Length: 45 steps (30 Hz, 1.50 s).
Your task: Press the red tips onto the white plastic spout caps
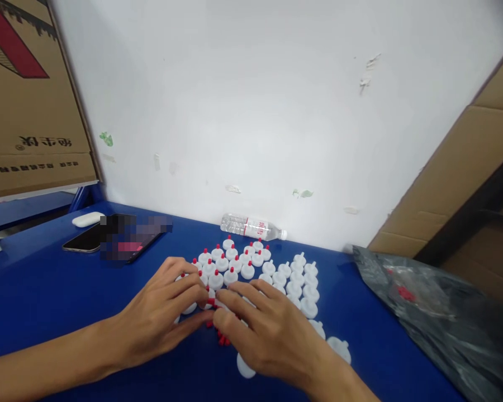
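My left hand (167, 307) has its thumb and fingers closed in a pinch at a small red tip cap (210, 301). My right hand (268, 326) is curled close against it, its fingers round a white nozzle lid that they mostly cover. The two hands meet over the blue table. Beneath the fingertips lies a small pile of loose red tip caps (223, 339). Beyond the hands stand several round white lids with red tips (230, 276). To the right are several white lids with bare nozzles (294, 289). One white lid (245, 366) lies below my right hand.
A plastic bottle (254, 226) lies along the wall. At the left are two dark phones (90, 237) and a white case (88, 219). A grey plastic bag (440, 318) covers the right side of the blue table (151, 363). Cardboard boxes (33, 111) stand at both sides.
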Motion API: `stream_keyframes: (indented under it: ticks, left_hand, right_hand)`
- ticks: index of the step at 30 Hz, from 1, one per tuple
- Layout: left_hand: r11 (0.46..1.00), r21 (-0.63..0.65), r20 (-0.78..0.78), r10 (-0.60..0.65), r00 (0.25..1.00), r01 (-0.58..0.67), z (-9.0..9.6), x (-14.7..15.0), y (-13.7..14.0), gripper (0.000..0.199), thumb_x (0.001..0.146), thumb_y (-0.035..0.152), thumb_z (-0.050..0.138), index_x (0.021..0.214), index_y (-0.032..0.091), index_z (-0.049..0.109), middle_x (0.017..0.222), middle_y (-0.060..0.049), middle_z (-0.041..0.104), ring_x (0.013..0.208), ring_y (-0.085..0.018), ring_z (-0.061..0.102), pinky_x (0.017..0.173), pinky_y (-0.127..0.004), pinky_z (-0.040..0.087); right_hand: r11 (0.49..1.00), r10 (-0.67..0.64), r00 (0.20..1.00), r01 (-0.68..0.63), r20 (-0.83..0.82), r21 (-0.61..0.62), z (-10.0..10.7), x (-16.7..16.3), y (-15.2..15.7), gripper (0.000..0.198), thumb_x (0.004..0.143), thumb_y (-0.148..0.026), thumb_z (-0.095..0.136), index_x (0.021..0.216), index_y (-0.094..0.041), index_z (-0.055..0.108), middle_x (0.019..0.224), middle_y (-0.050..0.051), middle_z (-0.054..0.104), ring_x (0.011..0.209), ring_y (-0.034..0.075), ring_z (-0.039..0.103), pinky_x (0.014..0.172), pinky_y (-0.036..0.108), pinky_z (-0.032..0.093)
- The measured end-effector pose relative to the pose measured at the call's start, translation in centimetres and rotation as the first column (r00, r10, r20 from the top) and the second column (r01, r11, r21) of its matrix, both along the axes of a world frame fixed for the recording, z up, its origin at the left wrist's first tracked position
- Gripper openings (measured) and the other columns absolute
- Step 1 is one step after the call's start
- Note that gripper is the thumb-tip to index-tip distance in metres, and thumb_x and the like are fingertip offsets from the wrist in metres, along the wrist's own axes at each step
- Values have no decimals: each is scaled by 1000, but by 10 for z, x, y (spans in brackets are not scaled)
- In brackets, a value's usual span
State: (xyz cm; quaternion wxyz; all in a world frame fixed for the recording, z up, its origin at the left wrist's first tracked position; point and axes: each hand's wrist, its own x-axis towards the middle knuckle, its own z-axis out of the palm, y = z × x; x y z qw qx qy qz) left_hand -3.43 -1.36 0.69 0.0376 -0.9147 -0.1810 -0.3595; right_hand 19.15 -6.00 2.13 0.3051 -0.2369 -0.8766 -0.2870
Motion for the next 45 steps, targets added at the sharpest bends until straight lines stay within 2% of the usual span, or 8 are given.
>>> stream_keyframes:
  ticks: [6,13,17,25,29,33,40,45]
  left_hand:
    - [1000,13,-116,2,993,-1,2,3,-1,14,98,8,48,102,19,57,89,-3,62,90,-21,49,88,-41,33]
    - [986,-168,-104,-33,994,15,7,6,-12,23,98,5,36,82,18,47,75,-1,50,75,-18,40,74,-38,30]
    - [961,-275,-94,-39,995,11,8,5,-14,26,101,9,34,80,18,46,74,0,48,74,-17,40,73,-36,31]
    - [996,-92,-66,-2,998,-4,3,2,1,8,96,11,50,97,18,54,84,-2,56,88,-21,45,86,-40,31]
    - [988,-101,-123,-133,983,121,7,2,2,15,94,6,44,92,17,53,83,-3,54,85,-21,44,86,-43,31]
    - [977,-88,-61,-202,977,196,13,5,-3,18,93,3,40,88,17,51,75,-1,49,75,-19,42,82,-42,30]
    - [956,-179,23,-233,972,234,13,9,-9,24,96,3,33,82,18,46,71,2,47,69,-16,42,75,-36,31]
    - [938,-227,66,-255,965,263,8,9,-11,28,100,9,29,80,18,46,73,-1,50,71,-18,45,74,-39,30]
  right_hand:
    - [999,36,999,-36,-18,-1,-3,1,2,18,100,-13,47,96,-19,64,99,3,75,96,17,67,81,31,51]
    - [996,61,997,-64,43,69,-3,5,8,17,99,-17,50,90,-21,65,107,2,74,107,18,64,92,33,47]
    - [994,70,997,-73,38,77,-3,4,6,14,97,-16,54,90,-21,64,107,3,74,110,18,63,92,32,47]
    - [999,51,996,-51,-69,-12,-3,-4,6,14,96,-11,54,88,-19,61,94,2,74,86,14,66,79,30,49]
    - [996,80,993,-82,-86,-21,0,-3,4,17,97,-11,54,84,-19,61,93,1,74,87,14,66,80,29,49]
    - [990,130,988,-134,-84,-44,6,0,2,20,99,-11,49,85,-19,61,98,-1,74,90,12,67,81,27,49]
    - [982,157,987,-151,-46,116,9,-2,-3,13,92,-15,60,81,-20,62,97,4,75,94,17,68,82,30,53]
    - [971,189,981,-180,-42,157,12,0,-6,5,87,-16,63,86,-20,66,100,6,76,103,20,67,83,30,54]
